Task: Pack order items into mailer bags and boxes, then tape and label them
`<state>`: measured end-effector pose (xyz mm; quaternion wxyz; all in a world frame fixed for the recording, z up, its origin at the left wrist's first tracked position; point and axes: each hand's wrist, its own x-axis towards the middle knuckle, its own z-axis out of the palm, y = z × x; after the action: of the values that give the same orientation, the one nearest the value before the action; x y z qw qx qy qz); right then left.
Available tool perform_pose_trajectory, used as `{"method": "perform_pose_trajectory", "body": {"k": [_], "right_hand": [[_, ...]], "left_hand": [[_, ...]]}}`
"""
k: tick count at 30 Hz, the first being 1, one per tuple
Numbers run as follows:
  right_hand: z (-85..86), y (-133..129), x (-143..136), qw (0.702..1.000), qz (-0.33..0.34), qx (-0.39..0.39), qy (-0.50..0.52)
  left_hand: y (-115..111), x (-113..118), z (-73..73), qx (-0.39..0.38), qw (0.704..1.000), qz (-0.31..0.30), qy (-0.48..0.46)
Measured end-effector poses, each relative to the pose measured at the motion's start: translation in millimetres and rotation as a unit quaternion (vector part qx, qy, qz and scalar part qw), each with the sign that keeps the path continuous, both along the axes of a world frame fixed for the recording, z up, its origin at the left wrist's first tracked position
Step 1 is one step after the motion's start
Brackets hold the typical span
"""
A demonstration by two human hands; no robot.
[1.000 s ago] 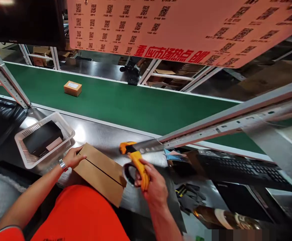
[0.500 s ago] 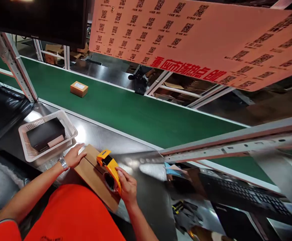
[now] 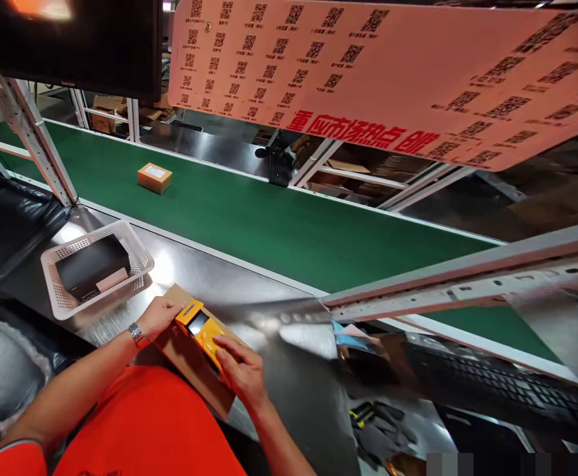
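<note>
A brown cardboard box [image 3: 190,370] lies slantwise on the metal table, close to the red shirt. Over its top is a yellow tape dispenser [image 3: 208,338], with my right hand [image 3: 243,371] wrapped round its near end. At the box's far left end, my left hand [image 3: 159,317] has its fingers drawn together by the dispenser's front edge; whatever is between them is too small to make out. A watch is on the left wrist.
A white basket [image 3: 146,259] with a black box [image 3: 93,264] stands at the left. Beyond the table runs a green conveyor belt [image 3: 269,225] carrying a small carton [image 3: 155,178]. A metal frame bar [image 3: 448,277], keyboard [image 3: 507,380] and gloves [image 3: 381,430] are at the right.
My left hand has closed its fingers and moved right to the dispenser's front. The dispenser has shifted left and turned flatter over the box in my right hand. The view has moved slightly.
</note>
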<state>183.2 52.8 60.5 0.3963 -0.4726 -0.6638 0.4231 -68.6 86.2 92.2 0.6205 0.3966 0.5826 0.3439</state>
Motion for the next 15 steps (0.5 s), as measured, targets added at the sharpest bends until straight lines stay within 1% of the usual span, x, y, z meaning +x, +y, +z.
{"method": "perform_pose_trajectory", "body": {"k": [2,5,6,8,10,13,15], "right_hand": [[11.2,3.3,1.7,0.999,0.040,-0.021,0.004],[29.8,9.2,5.8,0.992,0.111,-0.054,-0.028],[34.2,10.6,6.4,0.989,0.120,-0.068,-0.042],[38.0,11.9,5.5,0.988,0.111,-0.094,-0.058],[35.9,11.4,1.8,0.990,0.076,-0.102,-0.057],[29.1,9.4,-5.1,0.994,0.022,-0.101,-0.028],[26.7,8.3,-8.9,0.994,0.003,-0.105,-0.019]], "left_hand": [[-0.3,-9.7,-5.1,0.018,0.998,0.008,0.059],[0.9,-36.2,-15.3,0.039,0.990,0.078,0.112],[2.1,-46.8,-18.5,0.044,0.986,0.100,0.126],[6.8,-66.3,-23.4,0.061,0.977,0.127,0.162],[14.9,-79.3,-26.3,0.094,0.968,0.126,0.197],[31.9,-84.1,-31.1,0.124,0.965,0.093,0.212],[43.0,-80.9,-38.1,0.114,0.969,0.067,0.209]]}}
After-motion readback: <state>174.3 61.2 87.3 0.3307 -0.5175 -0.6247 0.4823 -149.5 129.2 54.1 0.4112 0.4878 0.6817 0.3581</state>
